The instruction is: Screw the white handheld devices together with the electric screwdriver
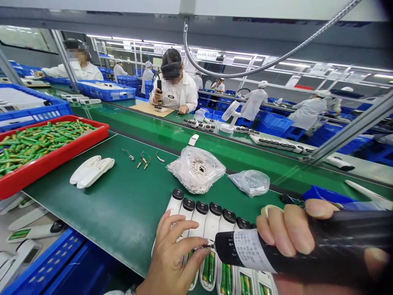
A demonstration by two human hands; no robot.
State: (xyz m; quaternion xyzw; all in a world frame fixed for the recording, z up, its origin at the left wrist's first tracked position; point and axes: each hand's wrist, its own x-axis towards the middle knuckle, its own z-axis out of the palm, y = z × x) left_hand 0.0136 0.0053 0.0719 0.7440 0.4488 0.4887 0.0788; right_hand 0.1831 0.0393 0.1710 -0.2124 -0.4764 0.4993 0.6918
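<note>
green mat (123, 205): screwdriver (245, 250) in right hand (294, 233) grip, tip at left hand (172, 258)

Left: tray (92, 139) of batteries (37, 141) on tabletop (123, 205)
Centre: bags (196, 169) behind row of devices (211, 221)

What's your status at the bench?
Left hand steadying white plastic handsets. Right hand shut on black electric screwdriver, tip at battery bay. Nothing blocking.

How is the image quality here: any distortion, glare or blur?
Head view: wide-angle bending curves the conveyor belt and frame rails; overhead strip lights glare on the plastic bag; the electric screwdriver in the right hand looms large and soft.
</note>
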